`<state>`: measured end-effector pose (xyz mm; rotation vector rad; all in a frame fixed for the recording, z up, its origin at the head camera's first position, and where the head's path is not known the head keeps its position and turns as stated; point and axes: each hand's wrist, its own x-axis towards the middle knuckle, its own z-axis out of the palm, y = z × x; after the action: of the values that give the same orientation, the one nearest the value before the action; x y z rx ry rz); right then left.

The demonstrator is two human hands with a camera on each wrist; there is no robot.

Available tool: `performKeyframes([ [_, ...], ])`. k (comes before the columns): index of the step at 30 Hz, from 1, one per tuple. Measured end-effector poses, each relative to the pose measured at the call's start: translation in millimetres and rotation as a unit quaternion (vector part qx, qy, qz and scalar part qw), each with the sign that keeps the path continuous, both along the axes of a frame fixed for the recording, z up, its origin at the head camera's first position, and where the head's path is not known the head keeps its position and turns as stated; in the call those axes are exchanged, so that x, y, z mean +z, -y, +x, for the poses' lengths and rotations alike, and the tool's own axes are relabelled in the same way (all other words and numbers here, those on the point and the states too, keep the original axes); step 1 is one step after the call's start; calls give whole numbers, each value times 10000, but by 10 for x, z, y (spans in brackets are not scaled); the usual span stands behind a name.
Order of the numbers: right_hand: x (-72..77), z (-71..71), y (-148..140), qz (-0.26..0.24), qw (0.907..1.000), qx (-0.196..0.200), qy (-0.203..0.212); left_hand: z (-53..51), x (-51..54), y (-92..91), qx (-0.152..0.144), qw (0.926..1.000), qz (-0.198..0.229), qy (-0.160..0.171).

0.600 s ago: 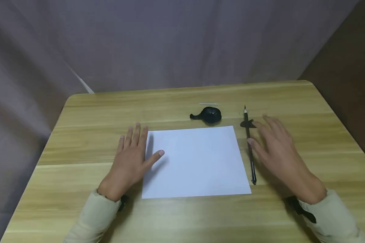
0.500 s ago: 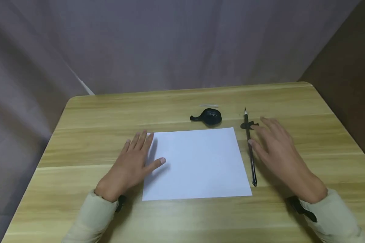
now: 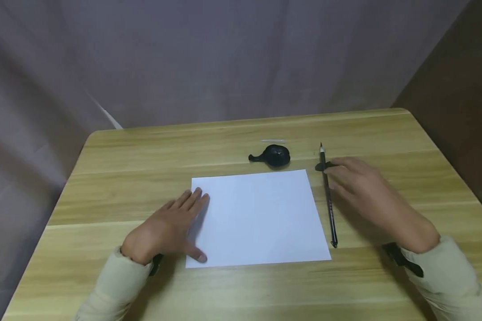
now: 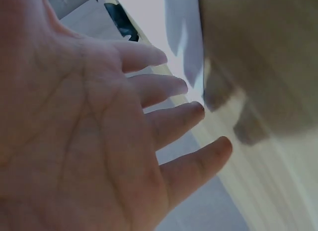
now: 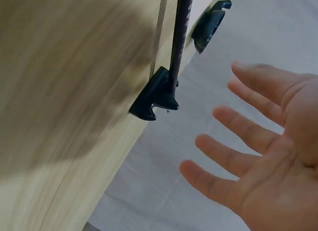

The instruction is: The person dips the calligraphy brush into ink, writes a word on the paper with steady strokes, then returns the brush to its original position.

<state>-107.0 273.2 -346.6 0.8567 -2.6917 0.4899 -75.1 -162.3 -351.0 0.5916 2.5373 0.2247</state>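
Note:
My left hand (image 3: 170,229) reaches over the left edge of a white sheet of paper (image 3: 257,218), fingers spread and thumb over the paper's lower left. In the left wrist view the left hand (image 4: 99,121) has straight fingers and grips nothing. A writing brush (image 3: 328,205) lies right of the sheet, tip pointing away, propped on a black brush rest (image 3: 319,166). My right hand (image 3: 365,185) is just right of the brush, its fingers partly bent. The right wrist view shows a gap between the right hand (image 5: 263,146) and the brush (image 5: 181,37).
Behind the sheet sits a black gourd-shaped ink dish (image 3: 277,156) with its stem to the left. A thin clear stick (image 3: 273,141) lies beyond the dish. The wooden table (image 3: 116,191) ends at the back before a grey curtain (image 3: 225,58).
My left hand has turned and come nearer, its fingers now reaching over the paper's left edge. The right hand's fingers have drawn closer together by the brush. Sheet and brush stay in place.

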Motion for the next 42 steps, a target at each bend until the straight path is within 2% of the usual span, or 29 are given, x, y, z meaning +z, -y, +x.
performKeyframes([
  [3, 18, -16, 24, -4, 9996, 132, 252, 32, -42, 2, 36, 9999, -73, 104],
  [9, 31, -58, 73, 48, 9961, 12, 876, 56, -89, 42, 42, 9998, -173, 63],
  [14, -47, -78, 47, -71, 9955, 20, 950, 73, -117, 79, -9, 9999, -144, 33],
  [19, -119, -96, -86, -56, 9986, 243, 459, 42, -139, 34, -77, 10000, -36, 49],
  [22, -155, -110, -160, 48, 9981, 605, 44, 19, -137, -6, -83, 9999, -58, 96],
  [25, -178, -106, -219, 279, 9937, 1034, -331, 1, -117, -33, -82, 9998, -106, 131],
  [29, -160, -67, -272, 985, 9844, 1345, -568, -9, -100, -36, -105, 9998, -101, 127],
  [34, -161, -88, -285, 1940, 9649, 1583, -793, 1, -103, -12, -69, 9999, -21, 154],
  [38, -214, -136, -289, 2260, 9490, 1783, -1290, -4, -107, -16, -69, 9999, 13, 152],
  [42, -275, -167, -297, 2364, 9389, 1889, -1638, -15, -112, -43, -37, 9997, 46, 224],
])
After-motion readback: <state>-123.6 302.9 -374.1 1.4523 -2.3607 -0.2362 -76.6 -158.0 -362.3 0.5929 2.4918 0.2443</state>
